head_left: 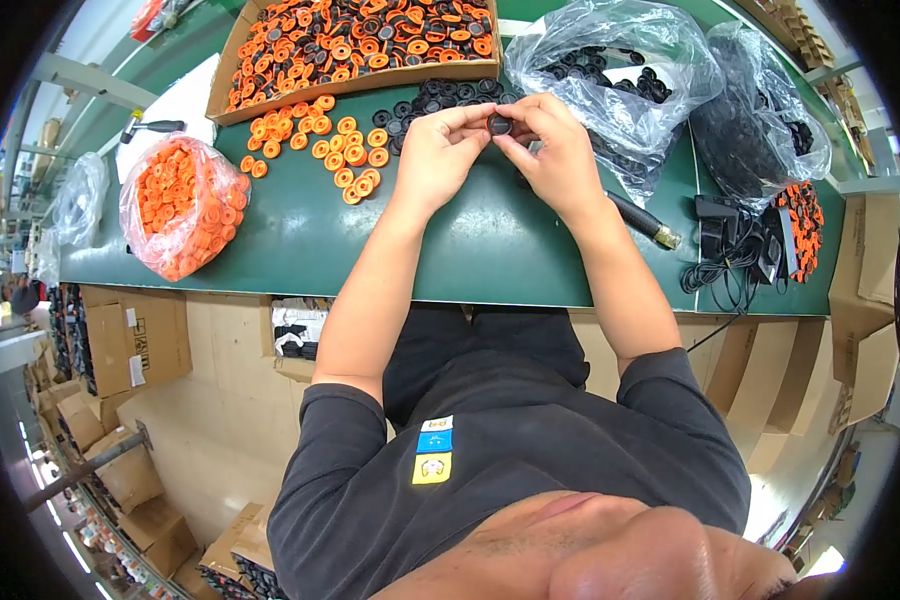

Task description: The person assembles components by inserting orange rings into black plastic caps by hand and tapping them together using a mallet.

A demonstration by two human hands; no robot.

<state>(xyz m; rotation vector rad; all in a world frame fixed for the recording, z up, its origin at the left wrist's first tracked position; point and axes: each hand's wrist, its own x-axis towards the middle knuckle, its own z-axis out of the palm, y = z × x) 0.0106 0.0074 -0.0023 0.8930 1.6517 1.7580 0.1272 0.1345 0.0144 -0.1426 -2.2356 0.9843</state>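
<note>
My left hand [436,160] and my right hand [558,158] meet above the green table, pinching a small round plastic cap [500,125] between their fingertips. Its face is black, and a bit of orange shows at its left edge. Just beyond my left hand lies a heap of loose black round pieces [432,97]. Loose orange ring-shaped pieces [348,158] are spread to the left of that hand. At the back, a shallow cardboard box [270,108] holds a big pile of orange-and-black caps. My fingers partly cover the held cap.
A clear bag of orange pieces [182,205] stands at the left, near a small hammer-like tool [155,126]. Bags of black pieces [610,90] [760,130] fill the back right. A black-handled tool [645,220], cabled black adapters [735,235] and more orange-and-black pieces [802,225] lie right.
</note>
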